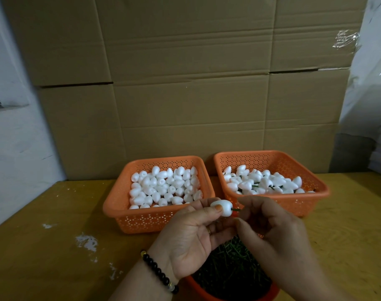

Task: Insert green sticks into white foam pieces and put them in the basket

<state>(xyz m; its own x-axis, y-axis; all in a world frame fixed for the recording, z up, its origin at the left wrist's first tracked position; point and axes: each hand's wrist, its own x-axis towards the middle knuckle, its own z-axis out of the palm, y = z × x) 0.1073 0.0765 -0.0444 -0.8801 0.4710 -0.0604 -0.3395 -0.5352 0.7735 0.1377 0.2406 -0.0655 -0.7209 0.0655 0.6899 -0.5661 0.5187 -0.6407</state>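
no readable writing or brand marks on anything. left hand (191, 237) palm-up, thumb and fingers pinching a white foam piece (222, 207) above the gap between the two baskets. foam piece is egg-shaped, long axis roughly horizontal. green stick (235, 210) comes out of its right end, pointing right into the right hand (270, 227). right hand is knuckles-up, fingers curled, thumb and forefinger pinching the stick just beside the foam. only a short bit of stick shows between foam and fingers. left basket (118, 205), orange, holds plain foam pieces. right basket (315, 198), orange, holds foam pieces with green sticks in them, lying at mixed angles. under the hands, at the near edge, an orange bowl (196, 285) full of loose green sticks. black bead bracelet (158, 271) on left wrist. all sits on a yellow table (55, 246), cardboard boxes (185, 83) behind.
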